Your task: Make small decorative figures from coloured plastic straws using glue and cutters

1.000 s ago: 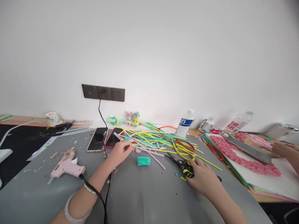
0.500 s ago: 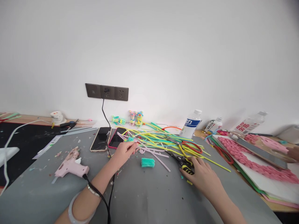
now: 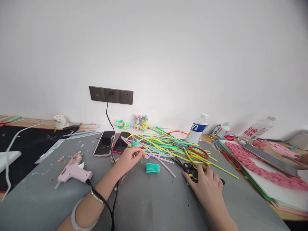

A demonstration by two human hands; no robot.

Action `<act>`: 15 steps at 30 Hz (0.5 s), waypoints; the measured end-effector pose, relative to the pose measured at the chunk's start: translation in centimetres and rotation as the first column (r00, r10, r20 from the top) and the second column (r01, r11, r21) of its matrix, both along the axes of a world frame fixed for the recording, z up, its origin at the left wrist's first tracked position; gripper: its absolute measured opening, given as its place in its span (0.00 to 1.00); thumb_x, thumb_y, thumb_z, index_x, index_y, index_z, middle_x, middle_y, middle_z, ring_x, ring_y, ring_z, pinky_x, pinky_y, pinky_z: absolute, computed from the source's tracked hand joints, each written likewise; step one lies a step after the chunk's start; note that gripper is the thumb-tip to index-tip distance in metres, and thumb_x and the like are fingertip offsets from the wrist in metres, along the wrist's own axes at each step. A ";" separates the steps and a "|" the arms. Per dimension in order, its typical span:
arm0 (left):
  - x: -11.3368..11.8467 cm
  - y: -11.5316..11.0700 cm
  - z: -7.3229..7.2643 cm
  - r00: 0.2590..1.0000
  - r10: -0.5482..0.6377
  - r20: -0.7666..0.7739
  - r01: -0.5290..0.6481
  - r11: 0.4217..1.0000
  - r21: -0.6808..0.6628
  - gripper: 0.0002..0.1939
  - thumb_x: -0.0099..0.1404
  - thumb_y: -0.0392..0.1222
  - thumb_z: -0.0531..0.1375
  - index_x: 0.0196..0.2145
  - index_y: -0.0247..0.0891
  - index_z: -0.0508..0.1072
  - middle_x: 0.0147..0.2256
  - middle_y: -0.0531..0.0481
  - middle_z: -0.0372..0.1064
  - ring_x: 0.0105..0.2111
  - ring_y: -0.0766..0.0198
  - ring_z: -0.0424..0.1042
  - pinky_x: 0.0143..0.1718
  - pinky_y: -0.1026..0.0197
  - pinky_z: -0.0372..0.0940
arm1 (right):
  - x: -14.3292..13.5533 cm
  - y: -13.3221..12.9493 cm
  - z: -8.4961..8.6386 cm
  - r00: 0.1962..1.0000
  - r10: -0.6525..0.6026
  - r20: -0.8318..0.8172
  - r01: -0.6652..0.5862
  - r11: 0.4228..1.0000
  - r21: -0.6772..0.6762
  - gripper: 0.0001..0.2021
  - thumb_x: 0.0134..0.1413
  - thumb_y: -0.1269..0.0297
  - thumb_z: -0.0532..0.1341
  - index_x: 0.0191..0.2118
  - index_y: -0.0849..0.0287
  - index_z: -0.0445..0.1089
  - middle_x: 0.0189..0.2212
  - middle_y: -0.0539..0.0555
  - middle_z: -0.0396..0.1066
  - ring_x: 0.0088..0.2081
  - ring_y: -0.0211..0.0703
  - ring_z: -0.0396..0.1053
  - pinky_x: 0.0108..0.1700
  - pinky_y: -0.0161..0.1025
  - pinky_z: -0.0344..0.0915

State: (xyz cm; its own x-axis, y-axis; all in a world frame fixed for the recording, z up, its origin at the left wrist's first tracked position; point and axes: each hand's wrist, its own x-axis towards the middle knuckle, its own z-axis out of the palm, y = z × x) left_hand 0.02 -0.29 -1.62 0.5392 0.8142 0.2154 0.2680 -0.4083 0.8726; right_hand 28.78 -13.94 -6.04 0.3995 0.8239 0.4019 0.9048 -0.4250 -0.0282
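Observation:
My left hand [image 3: 131, 158] is closed in a pinch at the front edge of a heap of fuzzy pipe cleaners [image 3: 166, 146] in yellow, lilac and mint. Anything between its fingertips is hidden. My right hand [image 3: 208, 184] curls over pliers [image 3: 186, 166] with black and yellow handles, lying on the grey mat with their jaws pointing up and left. One handle end shows past the fingers. Between my hands sits a small mint bundle of short pipe cleaners [image 3: 152, 168]. Scissors [image 3: 198, 152] with red handles rest on the heap.
At left lie a pink glue gun [image 3: 75, 172], its black cord passing my left forearm, and two phones [image 3: 104, 143]. A water bottle [image 3: 196, 129] stands behind the heap. Small pipe-cleaner figures [image 3: 141, 122] stand by the wall. At right, another person's hand [image 3: 302, 158] is near a pink braided piece [image 3: 267, 171].
My right hand has moved left over the pliers, covering more of their handles. My left hand has shifted slightly right and its fingers have turned. The bundle stays in place.

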 end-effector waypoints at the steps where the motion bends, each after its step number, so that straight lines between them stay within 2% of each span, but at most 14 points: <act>1: 0.0 0.1 -0.2 1.000 0.004 -0.004 -0.004 1.000 -0.008 0.16 0.66 0.45 0.53 0.28 0.37 0.76 0.31 0.46 0.76 0.29 0.62 0.72 0.29 0.63 0.62 | -0.6 0.3 0.0 1.000 0.012 0.005 -0.012 0.999 0.051 0.22 0.58 0.49 0.56 0.51 0.60 0.67 0.50 0.69 0.64 0.51 0.71 0.64 0.50 0.64 0.61; 3: 0.1 0.1 -0.4 1.000 0.012 -0.010 -0.012 1.000 -0.018 0.15 0.65 0.44 0.54 0.30 0.37 0.79 0.33 0.46 0.78 0.29 0.61 0.73 0.29 0.63 0.62 | -2.3 1.0 0.5 0.993 0.117 0.004 -0.116 0.977 0.182 0.20 0.58 0.54 0.56 0.52 0.59 0.65 0.54 0.70 0.60 0.56 0.73 0.60 0.52 0.68 0.58; 5: 0.2 0.1 -0.4 1.000 0.019 -0.015 -0.019 1.000 -0.012 0.15 0.64 0.42 0.55 0.32 0.37 0.81 0.32 0.45 0.79 0.30 0.61 0.74 0.28 0.63 0.62 | -4.9 1.9 1.7 0.934 0.354 -0.037 -0.326 0.893 0.311 0.18 0.59 0.59 0.57 0.54 0.56 0.62 0.55 0.68 0.60 0.56 0.68 0.61 0.52 0.66 0.61; 7: 0.3 -0.1 -0.2 1.000 0.020 -0.023 -0.020 1.000 -0.004 0.14 0.63 0.40 0.56 0.33 0.37 0.82 0.32 0.45 0.80 0.30 0.60 0.74 0.28 0.63 0.62 | -7.7 3.1 3.4 0.814 0.573 -0.097 -0.507 0.782 0.361 0.20 0.60 0.63 0.58 0.57 0.52 0.60 0.57 0.66 0.59 0.58 0.65 0.60 0.53 0.65 0.61; 9: 0.4 -0.1 0.1 1.000 0.009 -0.001 -0.009 1.000 -0.011 0.13 0.61 0.39 0.57 0.34 0.37 0.83 0.32 0.45 0.81 0.30 0.60 0.74 0.29 0.63 0.63 | -10.1 4.7 5.2 0.657 0.745 -0.121 -0.668 0.648 0.365 0.24 0.58 0.67 0.59 0.60 0.51 0.58 0.58 0.65 0.60 0.59 0.63 0.59 0.55 0.63 0.63; 12: 0.3 0.0 0.5 0.993 0.013 0.118 -0.006 0.998 -0.061 0.14 0.62 0.43 0.58 0.32 0.36 0.82 0.31 0.45 0.80 0.31 0.59 0.75 0.31 0.62 0.66 | -12.2 7.7 7.5 0.442 0.886 -0.141 -0.814 0.462 0.351 0.24 0.56 0.72 0.59 0.59 0.53 0.60 0.57 0.63 0.62 0.60 0.57 0.59 0.57 0.57 0.64; 14: 0.1 0.3 0.7 0.979 0.059 0.196 -0.038 0.994 -0.106 0.15 0.62 0.46 0.57 0.31 0.35 0.81 0.30 0.45 0.79 0.27 0.62 0.73 0.29 0.62 0.66 | -12.5 9.6 8.2 0.291 0.949 -0.124 -0.875 0.317 0.367 0.22 0.56 0.73 0.59 0.57 0.54 0.62 0.56 0.62 0.65 0.58 0.52 0.62 0.57 0.53 0.65; 15: -0.1 0.4 0.7 0.970 0.086 0.226 -0.057 0.990 -0.129 0.15 0.62 0.46 0.57 0.32 0.35 0.81 0.31 0.45 0.79 0.25 0.63 0.71 0.28 0.62 0.65 | -12.4 10.4 8.2 0.242 0.964 -0.110 -0.879 0.266 0.395 0.19 0.58 0.72 0.58 0.55 0.55 0.64 0.54 0.61 0.67 0.56 0.51 0.64 0.56 0.51 0.65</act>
State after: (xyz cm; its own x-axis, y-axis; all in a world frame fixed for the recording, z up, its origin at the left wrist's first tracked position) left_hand -0.05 0.12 -0.91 0.4257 0.8764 0.2252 0.0782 -0.2836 0.9558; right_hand 16.35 -3.49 2.16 -0.4629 0.6045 0.6483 0.5813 0.7592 -0.2929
